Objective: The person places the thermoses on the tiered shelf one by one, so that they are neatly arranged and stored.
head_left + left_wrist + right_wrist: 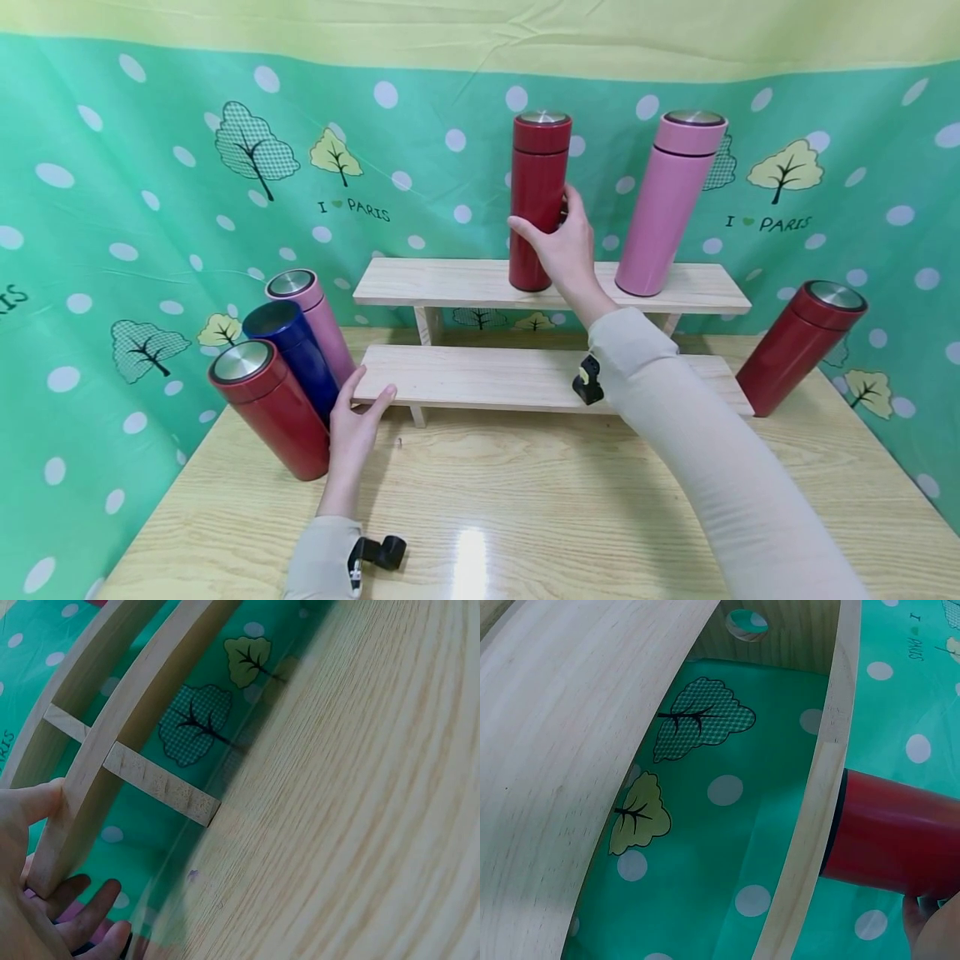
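the right hand [562, 250] has its fingers wrapped partly round a red bottle [538, 196], upright on the upper shelf [442, 281] near a pink bottle [667, 217]. the left hand [356, 429] grips the lower shelf [472, 375] at its left end, beside 3 bottles [303, 354] on the bench [487, 475]. 1 other red bottle [798, 350] stands by its right end.

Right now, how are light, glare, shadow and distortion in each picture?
Head view: white glare on the table near the bottom edge, soft shadow beside the right sleeve; left wrist view: dimmer, shelf looks bowed; right wrist view: also dim, shelf edges curved.
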`<act>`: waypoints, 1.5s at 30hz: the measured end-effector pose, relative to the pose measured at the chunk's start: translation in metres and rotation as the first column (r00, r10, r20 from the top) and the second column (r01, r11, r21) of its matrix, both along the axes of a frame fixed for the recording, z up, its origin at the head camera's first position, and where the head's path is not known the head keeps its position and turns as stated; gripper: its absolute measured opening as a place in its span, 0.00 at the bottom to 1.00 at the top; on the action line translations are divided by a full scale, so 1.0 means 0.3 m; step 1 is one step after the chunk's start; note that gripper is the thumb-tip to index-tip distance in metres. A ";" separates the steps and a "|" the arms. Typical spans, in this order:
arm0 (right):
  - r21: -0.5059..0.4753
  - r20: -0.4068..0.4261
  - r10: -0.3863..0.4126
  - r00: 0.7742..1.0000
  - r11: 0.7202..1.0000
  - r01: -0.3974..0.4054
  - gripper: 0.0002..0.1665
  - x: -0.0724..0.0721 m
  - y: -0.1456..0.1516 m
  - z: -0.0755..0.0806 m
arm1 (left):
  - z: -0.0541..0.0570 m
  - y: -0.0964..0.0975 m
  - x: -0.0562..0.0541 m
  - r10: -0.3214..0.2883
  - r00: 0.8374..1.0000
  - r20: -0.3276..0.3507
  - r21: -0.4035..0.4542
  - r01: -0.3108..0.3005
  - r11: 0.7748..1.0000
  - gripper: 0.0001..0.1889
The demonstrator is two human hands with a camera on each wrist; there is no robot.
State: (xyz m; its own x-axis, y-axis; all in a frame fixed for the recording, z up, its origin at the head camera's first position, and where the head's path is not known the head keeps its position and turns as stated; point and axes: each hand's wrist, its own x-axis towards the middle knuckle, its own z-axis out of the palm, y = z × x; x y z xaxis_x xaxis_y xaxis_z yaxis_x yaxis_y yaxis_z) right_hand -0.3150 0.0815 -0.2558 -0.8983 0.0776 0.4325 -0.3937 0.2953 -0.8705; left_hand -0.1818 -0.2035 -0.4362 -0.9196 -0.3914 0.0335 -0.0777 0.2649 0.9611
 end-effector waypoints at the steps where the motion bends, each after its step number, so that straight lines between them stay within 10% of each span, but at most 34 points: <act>1: -0.004 0.001 0.004 1.000 1.000 -0.004 0.49 0.001 0.001 0.000 | -0.001 0.000 0.000 -0.001 1.000 0.001 0.000 0.001 1.000 0.39; 26: -0.177 0.016 0.086 0.996 0.981 -0.082 0.44 0.118 0.086 -0.026 | 0.002 -0.004 0.002 -0.007 1.000 0.006 0.021 0.007 1.000 0.39; 45: -0.206 -0.082 0.159 0.984 0.963 -0.173 0.34 0.324 0.201 -0.067 | 0.003 -0.002 0.003 -0.011 1.000 0.005 0.033 0.011 0.999 0.40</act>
